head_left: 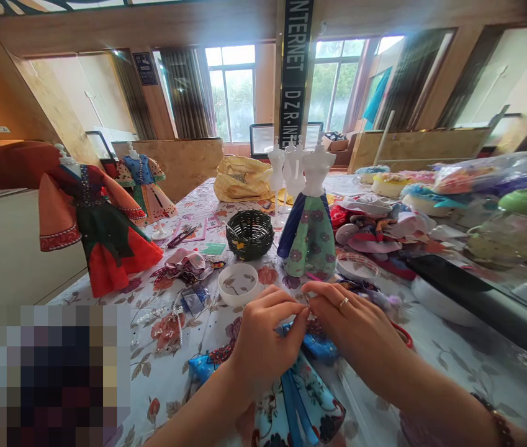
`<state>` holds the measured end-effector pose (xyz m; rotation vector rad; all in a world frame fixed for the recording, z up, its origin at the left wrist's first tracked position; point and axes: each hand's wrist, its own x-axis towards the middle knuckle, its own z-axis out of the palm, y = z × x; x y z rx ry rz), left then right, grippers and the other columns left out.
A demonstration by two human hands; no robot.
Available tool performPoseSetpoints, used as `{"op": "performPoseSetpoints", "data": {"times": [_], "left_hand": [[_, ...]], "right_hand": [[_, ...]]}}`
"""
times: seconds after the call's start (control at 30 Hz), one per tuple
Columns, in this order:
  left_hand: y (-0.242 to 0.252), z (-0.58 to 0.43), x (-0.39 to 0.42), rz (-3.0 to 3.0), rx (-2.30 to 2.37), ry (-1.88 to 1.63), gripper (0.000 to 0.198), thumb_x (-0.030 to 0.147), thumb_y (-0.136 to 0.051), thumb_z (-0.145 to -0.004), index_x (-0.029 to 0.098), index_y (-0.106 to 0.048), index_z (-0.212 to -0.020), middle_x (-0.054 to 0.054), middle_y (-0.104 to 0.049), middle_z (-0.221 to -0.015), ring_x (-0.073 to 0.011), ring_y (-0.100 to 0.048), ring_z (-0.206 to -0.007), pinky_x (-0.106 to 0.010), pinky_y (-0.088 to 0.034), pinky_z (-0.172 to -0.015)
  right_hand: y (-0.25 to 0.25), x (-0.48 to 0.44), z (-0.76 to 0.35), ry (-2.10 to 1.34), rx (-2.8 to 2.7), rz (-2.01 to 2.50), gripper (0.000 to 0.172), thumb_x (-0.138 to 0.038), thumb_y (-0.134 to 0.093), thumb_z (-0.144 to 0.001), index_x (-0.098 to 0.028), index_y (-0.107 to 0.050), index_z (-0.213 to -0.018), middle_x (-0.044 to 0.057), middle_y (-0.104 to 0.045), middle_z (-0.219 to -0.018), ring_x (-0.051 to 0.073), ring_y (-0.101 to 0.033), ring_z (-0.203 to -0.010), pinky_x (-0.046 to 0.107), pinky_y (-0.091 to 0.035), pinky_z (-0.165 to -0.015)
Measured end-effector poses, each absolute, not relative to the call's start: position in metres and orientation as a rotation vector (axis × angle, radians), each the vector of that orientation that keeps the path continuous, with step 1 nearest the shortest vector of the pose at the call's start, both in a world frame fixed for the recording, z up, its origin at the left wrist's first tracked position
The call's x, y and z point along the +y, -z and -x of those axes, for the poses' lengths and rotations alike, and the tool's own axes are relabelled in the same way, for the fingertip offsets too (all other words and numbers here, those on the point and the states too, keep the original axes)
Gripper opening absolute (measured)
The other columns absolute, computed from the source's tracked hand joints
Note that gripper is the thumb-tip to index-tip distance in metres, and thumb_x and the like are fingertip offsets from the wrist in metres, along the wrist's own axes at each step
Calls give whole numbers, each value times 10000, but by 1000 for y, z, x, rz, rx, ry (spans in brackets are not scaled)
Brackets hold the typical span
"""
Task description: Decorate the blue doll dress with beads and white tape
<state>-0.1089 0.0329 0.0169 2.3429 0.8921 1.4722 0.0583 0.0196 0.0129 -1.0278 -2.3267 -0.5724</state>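
My left hand and my right hand meet fingertip to fingertip over a small blue floral doll dress lying on the flowered tablecloth. Both hands pinch something tiny at the dress's top edge; I cannot make out what it is. A ring shows on my right hand. Just beyond stand a white mannequin in a green and blue floral skirt, a white round dish and a dark woven basket.
A mannequin in a red, green and orange dress stands at the left, another dressed one behind it. Fabric scraps and bagged materials pile up on the right. A black flat object lies near my right arm. A yellow bag sits farther back.
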Motion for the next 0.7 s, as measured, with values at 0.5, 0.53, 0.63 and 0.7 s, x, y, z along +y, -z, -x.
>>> {"op": "performPoseSetpoints", "data": {"times": [0.5, 0.53, 0.63, 0.7], "left_hand": [[-20, 110, 33, -2262, 917, -1422, 140, 94, -612, -790, 116, -702, -685, -59, -691, -664, -158, -591, -628, -293, -489, -609], [-20, 110, 33, -2263, 918, -1427, 139, 93, -611, -790, 116, -701, -686, -59, -690, -663, -158, -592, -630, -291, -490, -609], [-19, 110, 33, -2279, 920, -1440, 140, 87, -608, -790, 118, -696, -686, -59, -689, -665, -158, -590, -637, -286, -493, -608], [-19, 110, 33, -2308, 916, -1440, 143, 82, -603, -792, 118, -694, -688, -58, -687, -667, -158, -584, -639, -284, -492, -609]], "right_hand": [[-14, 18, -64, 45, -2345, 1044, 242, -22, -294, -919, -185, -472, -939, 143, -564, -1163, 227, -615, -1022, 382, -565, -763], [-13, 18, -64, 64, -2356, 1038, 242, -15, -299, -911, -178, -475, -944, 150, -561, -1165, 235, -605, -1042, 386, -563, -774], [-12, 18, -65, 179, -2387, 1019, 222, -16, -334, -896, -147, -488, -990, 175, -557, -1170, 263, -584, -1075, 404, -558, -801], [-11, 19, -65, 254, -2395, 1024, 212, -28, -354, -897, -134, -497, -1012, 180, -564, -1165, 270, -594, -1052, 413, -561, -797]]}}
